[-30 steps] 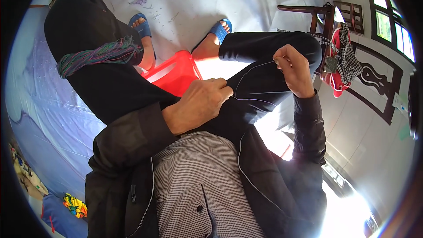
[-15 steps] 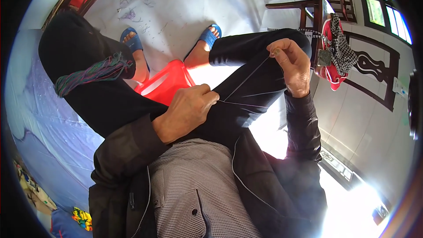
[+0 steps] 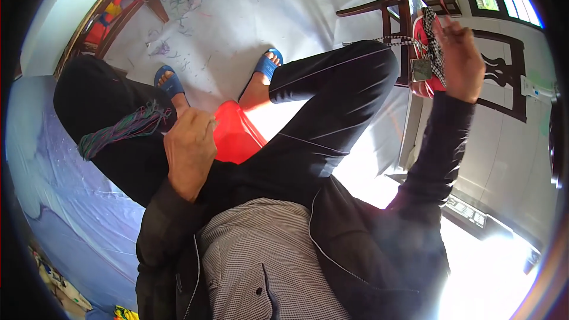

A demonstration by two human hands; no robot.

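Note:
My left hand [image 3: 192,151] is closed, its fingers pressed together, above my left thigh; whatever it pinches is hidden. Beside it, a hank of green, purple and pink threads [image 3: 121,131] lies across my left leg. My right hand [image 3: 462,62] is raised out to the right, in front of a red bag with a black-and-white checked strap. Its fingers are smeared by motion, so their grip is unclear. A thin pale thread [image 3: 314,143] runs across my right thigh. No thread can be made out between the hands.
A red plastic container [image 3: 234,133] stands between my feet, which wear blue slippers [image 3: 172,85]. Thread scraps [image 3: 186,1] litter the pale floor. On the right are a wooden chair [image 3: 504,44] and the red bag [image 3: 419,86]. Blue plastic sheeting [image 3: 77,189] covers the left side.
My hands have moved apart: the left toward the hank, the right up and outward to the right. The thread stretched between them earlier no longer shows there.

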